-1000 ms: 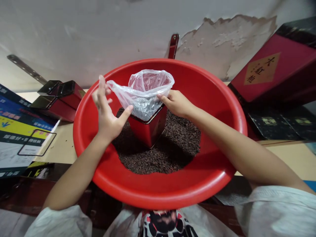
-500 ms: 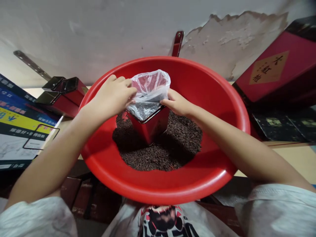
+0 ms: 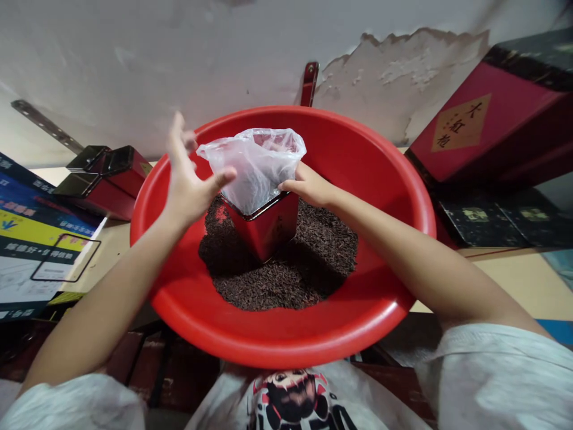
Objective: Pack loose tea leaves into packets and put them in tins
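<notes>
A big red plastic basin [image 3: 286, 349] sits in front of me with a heap of dark loose tea leaves [image 3: 277, 280] in it. A square red tin [image 3: 268, 230] stands in the leaves, lined with a thin clear plastic bag [image 3: 257, 164] that rises above its mouth. My left hand [image 3: 188, 179] is raised at the bag's left side. Its fingers are spread, its thumb presses on the film, and it pulls the left rim outward. My right hand [image 3: 308, 186] pinches the bag's right rim down at the tin's edge.
Two small red tins with dark lids [image 3: 102, 176] lie left of the basin beside printed blue and yellow cartons [image 3: 36, 239]. A large red box with a gold label [image 3: 483, 131] and dark flat boxes [image 3: 492, 218] fill the right. A red handle [image 3: 308, 83] sticks up behind the basin against the wall.
My left hand went in to the bag's mouth, then drew back to the left and up, stretching the left rim out. My right hand stayed on the right rim.
</notes>
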A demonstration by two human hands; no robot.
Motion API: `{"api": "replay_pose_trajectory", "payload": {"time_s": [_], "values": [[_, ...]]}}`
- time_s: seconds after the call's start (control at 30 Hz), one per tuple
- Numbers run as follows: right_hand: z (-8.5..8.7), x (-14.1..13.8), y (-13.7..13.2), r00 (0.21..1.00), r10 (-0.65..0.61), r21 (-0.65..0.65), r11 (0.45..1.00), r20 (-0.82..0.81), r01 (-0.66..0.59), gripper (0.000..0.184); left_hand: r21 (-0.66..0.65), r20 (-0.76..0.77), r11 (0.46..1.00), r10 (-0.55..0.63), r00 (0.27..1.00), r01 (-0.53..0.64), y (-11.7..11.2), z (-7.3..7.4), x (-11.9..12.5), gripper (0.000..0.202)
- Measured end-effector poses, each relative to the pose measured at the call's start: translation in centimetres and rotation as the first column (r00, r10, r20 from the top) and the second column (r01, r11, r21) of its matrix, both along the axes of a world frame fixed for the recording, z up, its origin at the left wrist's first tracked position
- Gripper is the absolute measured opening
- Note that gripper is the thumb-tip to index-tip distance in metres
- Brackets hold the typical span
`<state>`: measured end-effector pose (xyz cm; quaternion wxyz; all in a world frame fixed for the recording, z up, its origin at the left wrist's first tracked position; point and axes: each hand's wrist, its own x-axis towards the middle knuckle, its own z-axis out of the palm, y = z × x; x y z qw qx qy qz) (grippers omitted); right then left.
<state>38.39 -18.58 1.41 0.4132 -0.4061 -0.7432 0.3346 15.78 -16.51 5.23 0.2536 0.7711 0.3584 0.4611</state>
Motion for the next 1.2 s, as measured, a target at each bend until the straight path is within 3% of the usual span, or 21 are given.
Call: {"api": "replay_pose_trajectory", "payload": {"time_s": [0.07,0.13,0.23,0.37,0.47,0.53,0.6,0.7,0.8,0.87,0.93,1.07,1.13,1.2], "values": [[0.0,-0.2,0.1,1.0,0.016,-0.009,1.0,0.0,-0.016,0.046,-0.122,-0.091,0.987,-0.114,0.989,0.102,0.4,-1.7,-0.5,0.114],[0.0,-0.4,0.3,0.998,0.045,-0.023,0.999,0.031,-0.044,0.031,-0.151,-0.166,0.974,-0.195,0.967,0.171,0.4,-2.4,0.0,0.087],[0.0,-0.8,0.5,0.993,0.066,-0.019,0.998,0.097,-0.064,0.022,-0.134,-0.239,0.969,-0.235,0.942,0.207,0.1,-2.3,2.2,0.053],[0.7,-0.4,0.1,0.988,0.117,-0.069,0.991,0.101,-0.111,0.03,-0.134,-0.258,0.977,-0.194,0.947,0.163,-0.4,-1.6,5.1,0.049],[1.5,0.9,-0.4,0.985,0.157,-0.151,0.978,0.074,-0.144,0.034,-0.241,-0.255,0.957,-0.221,0.941,0.16,-0.4,-1.3,5.5,0.032],[1.7,1.8,-0.6,0.998,0.062,-0.139,0.988,-0.014,-0.063,0.036,-0.343,-0.261,0.925,-0.26,0.929,0.163,0.0,-1.2,5.1,0.022],[1.6,2.2,-0.5,0.99,-0.038,-0.092,0.995,-0.136,0.026,0.048,-0.464,-0.234,0.869,-0.31,0.921,0.175,0.5,-1.3,4.8,0.029],[0.9,1.4,-0.4,0.982,0.034,-0.114,0.992,-0.186,-0.056,0.065,-0.594,-0.119,0.773,-0.36,0.925,0.224,1.2,-1.6,4.8,0.029],[0.1,-0.1,-0.4,0.976,0.074,-0.197,0.974,-0.205,-0.115,0.045,-0.644,0.039,0.702,-0.367,0.929,0.304,1.2,-1.6,5.1,0.031],[-0.2,-0.9,-0.4,0.97,0.012,-0.241,0.968,-0.241,-0.072,0.034,-0.631,0.131,0.697,-0.339,0.932,0.342,0.6,-1.5,5.0,0.033],[-0.3,-1.2,-0.4,0.967,-0.014,-0.281,0.958,-0.254,-0.06,0.032,-0.57,0.195,0.735,-0.313,0.929,0.367,-0.4,-1.3,4.6,0.036],[0.0,-0.6,-0.4,0.97,0.031,-0.282,0.954,-0.242,-0.101,0.034,-0.36,0.268,0.834,-0.336,0.903,0.418,-2.3,-0.9,3.8,0.044],[0.3,0.0,-0.4,0.973,0.055,-0.269,0.956,-0.224,-0.116,0.039,-0.251,0.343,0.847,-0.374,0.862,0.468,-2.5,-0.7,3.4,0.047],[0.5,0.6,-0.4,0.979,0.114,-0.271,0.95,-0.171,-0.158,0.04,-0.168,0.413,0.858,-0.387,0.824,0.486,-1.9,-0.6,2.7,0.036]]}}
